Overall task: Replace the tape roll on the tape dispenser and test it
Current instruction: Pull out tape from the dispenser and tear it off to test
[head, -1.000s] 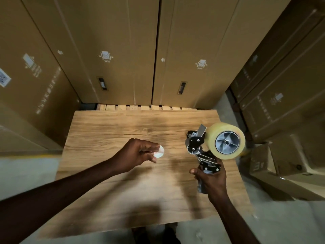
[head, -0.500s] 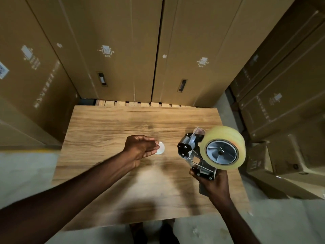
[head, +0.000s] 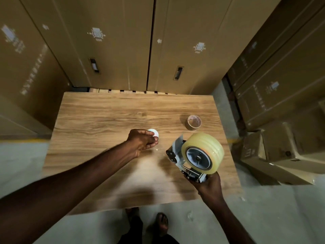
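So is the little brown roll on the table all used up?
Yes, empty. The brown roll stands on the table as a bare cardboard ring; you can see into its hollow middle. The full roll sits on the dispenser.

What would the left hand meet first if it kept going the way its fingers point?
The left hand points right and slightly away, fingertips at the small white disc. Beyond that lies bare table, then probably the empty tape core, though height above the table is unclear.

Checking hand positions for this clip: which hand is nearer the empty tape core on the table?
Right. The right hand grips the tape dispenser directly below the empty tape core; the left hand is farther off, to its left.
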{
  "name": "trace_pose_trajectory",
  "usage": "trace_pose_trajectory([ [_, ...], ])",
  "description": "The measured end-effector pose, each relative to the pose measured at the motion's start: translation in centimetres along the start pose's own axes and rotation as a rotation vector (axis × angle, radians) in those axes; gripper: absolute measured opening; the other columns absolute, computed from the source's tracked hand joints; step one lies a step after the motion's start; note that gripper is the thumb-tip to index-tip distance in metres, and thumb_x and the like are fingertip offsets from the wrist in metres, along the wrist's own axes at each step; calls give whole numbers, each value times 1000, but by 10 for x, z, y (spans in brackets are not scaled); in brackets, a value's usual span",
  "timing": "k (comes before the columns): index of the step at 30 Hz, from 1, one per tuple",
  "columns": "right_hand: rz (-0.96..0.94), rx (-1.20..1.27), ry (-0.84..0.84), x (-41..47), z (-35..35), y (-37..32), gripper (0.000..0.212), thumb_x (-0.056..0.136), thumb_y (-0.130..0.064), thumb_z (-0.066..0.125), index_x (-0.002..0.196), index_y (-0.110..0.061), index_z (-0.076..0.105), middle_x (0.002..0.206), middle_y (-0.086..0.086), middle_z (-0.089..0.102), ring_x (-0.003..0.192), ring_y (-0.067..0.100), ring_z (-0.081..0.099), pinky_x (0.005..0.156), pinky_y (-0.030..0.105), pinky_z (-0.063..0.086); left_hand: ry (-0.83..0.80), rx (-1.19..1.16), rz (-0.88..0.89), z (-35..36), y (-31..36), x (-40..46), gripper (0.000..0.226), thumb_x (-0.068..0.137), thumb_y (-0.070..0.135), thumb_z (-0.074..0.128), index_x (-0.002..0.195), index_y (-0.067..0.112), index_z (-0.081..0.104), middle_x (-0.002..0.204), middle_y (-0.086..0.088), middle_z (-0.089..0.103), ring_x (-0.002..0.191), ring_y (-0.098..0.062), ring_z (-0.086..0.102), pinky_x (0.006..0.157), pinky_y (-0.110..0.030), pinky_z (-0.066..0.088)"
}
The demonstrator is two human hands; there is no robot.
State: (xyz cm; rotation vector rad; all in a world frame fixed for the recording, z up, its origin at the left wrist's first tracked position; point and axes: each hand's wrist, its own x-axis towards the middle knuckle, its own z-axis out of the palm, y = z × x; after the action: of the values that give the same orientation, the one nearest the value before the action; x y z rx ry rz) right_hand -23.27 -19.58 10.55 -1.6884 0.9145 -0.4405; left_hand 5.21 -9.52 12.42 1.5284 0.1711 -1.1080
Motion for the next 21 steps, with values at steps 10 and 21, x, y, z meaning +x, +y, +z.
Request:
trace_pose_trajectory([
  [10, 1, -9, -185, -2, -15, 49, 73, 78, -23, 86, 141, -1, 57, 128, 7, 73, 120, 25, 71, 95, 39, 62, 17, 223, 194, 17, -36, 12, 19, 75, -15, 77, 92, -12, 69, 68, -23, 69, 43, -17, 66, 47, -22, 54],
  [21, 53, 64, -170, -6, 5, 90, 63, 68, -30, 81, 127, -14, 63, 115, -9, 78, 105, 10, 75, 86, 22, 59, 121, 519, 340, 17, -105, 69, 8, 78, -12, 74, 80, -4, 74, 65, -20, 72, 56, -24, 69, 61, -31, 57],
])
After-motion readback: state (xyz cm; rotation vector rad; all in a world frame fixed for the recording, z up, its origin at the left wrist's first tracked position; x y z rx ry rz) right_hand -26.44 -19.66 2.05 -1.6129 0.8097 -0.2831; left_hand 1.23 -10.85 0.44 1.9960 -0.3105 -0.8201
